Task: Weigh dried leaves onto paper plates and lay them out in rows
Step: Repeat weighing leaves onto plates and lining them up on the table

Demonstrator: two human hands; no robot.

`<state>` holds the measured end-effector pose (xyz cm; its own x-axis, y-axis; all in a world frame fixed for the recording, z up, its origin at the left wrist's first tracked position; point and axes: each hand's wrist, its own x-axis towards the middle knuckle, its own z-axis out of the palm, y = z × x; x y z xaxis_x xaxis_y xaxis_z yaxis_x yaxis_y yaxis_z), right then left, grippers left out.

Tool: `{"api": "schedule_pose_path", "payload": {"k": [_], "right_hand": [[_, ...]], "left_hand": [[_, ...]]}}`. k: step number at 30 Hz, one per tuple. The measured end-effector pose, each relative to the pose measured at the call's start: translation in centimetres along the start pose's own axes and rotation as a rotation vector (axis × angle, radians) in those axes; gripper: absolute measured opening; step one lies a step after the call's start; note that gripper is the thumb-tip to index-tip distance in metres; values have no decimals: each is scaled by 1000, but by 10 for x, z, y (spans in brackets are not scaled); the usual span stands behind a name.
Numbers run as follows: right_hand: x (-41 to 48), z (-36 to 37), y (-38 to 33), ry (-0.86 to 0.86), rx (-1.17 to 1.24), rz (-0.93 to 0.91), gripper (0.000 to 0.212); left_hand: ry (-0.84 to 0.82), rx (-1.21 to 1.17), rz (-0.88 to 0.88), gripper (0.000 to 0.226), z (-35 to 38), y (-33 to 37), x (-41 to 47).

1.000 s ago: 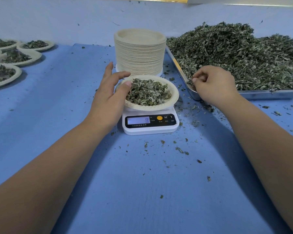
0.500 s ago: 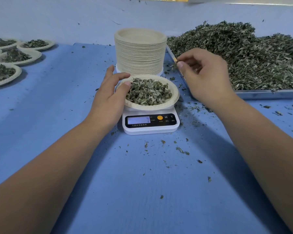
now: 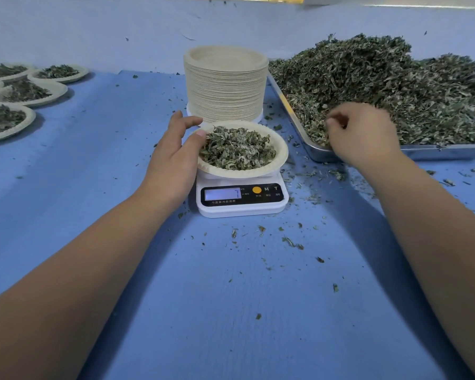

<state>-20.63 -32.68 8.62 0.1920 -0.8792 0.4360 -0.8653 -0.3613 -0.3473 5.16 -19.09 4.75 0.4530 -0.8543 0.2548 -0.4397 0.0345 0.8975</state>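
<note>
Head view: left grip [image 3: 173, 157] relaxed, thumb touching the rim of the paper plate [image 3: 281, 157] just right of it, on the scale [image 3: 242, 207]. Right grip [image 3: 362, 133] blurred, curled over dried leaves [image 3: 381, 86] in tray [image 3: 436, 150]; can't tell if it's pinching any. Leaves look light and crumbly, plate flimsy, so lift under the rim.

The left forearm [image 3: 80, 264] is bare from the frame edge up to the wrist, and the left hand [image 3: 173, 160] ahead of it is uncovered too, with a short, pale thumbnail at its tip. The right forearm [image 3: 436, 229] is equally bare behind the right hand [image 3: 365, 135], which shows blurred, its nails unreadable.
</note>
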Motion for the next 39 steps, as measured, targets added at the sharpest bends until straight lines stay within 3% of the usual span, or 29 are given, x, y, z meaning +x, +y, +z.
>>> {"api": "schedule_pose_path", "payload": {"k": [2, 7, 11, 15, 20, 25, 32, 39], "right_hand": [[-3, 3, -3, -46, 1, -19, 27], [-13, 9, -37, 36, -1, -295, 37], [-23, 16, -51, -39, -53, -351, 36], [-29, 14, -60, -106, 80, -305, 33], [-43, 14, -83, -254, 343, -288, 31], [-68, 20, -119, -446, 337, -544, 51], [-103, 44, -199, -456, 381, -758, 58], [-114, 64, -263, -523, 466, -752, 52]], "left_hand": [[14, -56, -32, 42, 1, 0, 2], [20, -144, -144, 39, 2, -1, 8], [-28, -334, -238, 63, 5, -3, 11], [-30, -480, -312, 33, 4, 4, 8], [274, -638, -480, 18, -18, 14, 10], [466, -645, -498, 17, -71, 6, -14], [677, -622, -518, 18, -159, -4, -70], [807, -500, -565, 13, -207, -19, -105]]}}
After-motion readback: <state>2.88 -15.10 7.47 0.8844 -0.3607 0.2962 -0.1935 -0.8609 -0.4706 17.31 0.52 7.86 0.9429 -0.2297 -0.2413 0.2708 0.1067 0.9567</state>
